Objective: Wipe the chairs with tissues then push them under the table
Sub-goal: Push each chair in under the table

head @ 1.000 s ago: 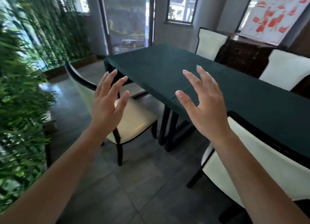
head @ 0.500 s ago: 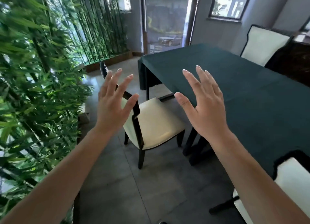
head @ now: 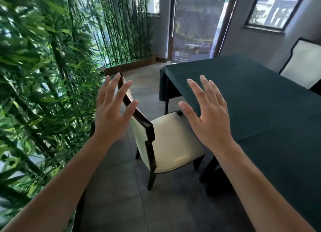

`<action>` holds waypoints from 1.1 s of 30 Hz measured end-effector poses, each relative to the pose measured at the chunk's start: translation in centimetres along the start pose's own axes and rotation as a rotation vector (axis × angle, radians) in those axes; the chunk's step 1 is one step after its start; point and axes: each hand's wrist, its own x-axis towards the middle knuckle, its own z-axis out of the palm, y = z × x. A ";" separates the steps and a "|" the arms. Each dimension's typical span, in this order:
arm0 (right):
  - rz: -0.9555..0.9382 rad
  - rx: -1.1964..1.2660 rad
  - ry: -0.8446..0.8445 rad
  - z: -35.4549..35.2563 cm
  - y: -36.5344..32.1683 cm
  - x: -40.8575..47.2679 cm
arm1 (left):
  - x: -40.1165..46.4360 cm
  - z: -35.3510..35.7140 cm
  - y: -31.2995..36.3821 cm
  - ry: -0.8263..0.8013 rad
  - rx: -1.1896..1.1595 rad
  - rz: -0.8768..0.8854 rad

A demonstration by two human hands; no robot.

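I see left hand and right hand raised above chair, fingers spread wide, holding nothing. Chair stands just beside table, seat partly under edge.

floor: grey tiles | chair, table standing on it
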 end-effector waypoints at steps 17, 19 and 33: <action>0.177 -0.121 0.196 7.1 -6.2 8.8 | 10.6 4.3 -11.9 -0.029 -0.192 0.178; 0.208 -0.148 0.183 7.8 -6.3 9.0 | 11.0 5.7 -12.2 -0.063 -0.230 0.187; 0.336 -0.301 0.209 9.4 -3.3 12.8 | 15.9 14.3 -12.9 -0.134 -0.384 0.341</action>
